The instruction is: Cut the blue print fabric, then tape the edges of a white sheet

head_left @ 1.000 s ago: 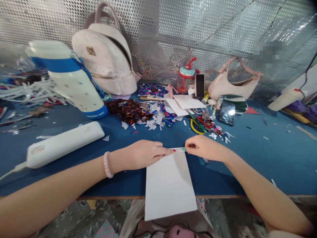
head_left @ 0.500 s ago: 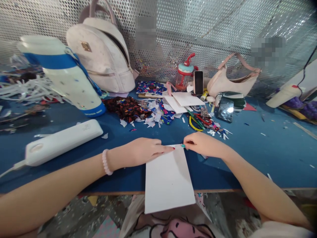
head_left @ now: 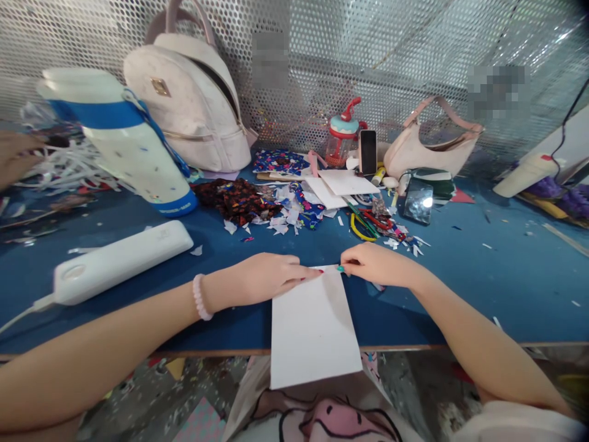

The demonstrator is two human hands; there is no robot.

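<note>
A flat, plain white, rectangular card (head_left: 313, 337) lies on the blue table (head_left: 460, 307), its near end jutting past the edge above printed clothing (head_left: 334, 420). At its far edge the left hand (head_left: 262, 279) rests with fingers stretched over it; the right hand (head_left: 380, 264) pinches at the far right corner. Both have barely shifted, but another person's blurred hand (head_left: 16, 156) has come in at the left. Behind stand a rounded cream backpack (head_left: 184, 110), a curved smooth handbag (head_left: 426, 153) and a shiny wall (head_left: 317, 55) pierced with round holes.
</note>
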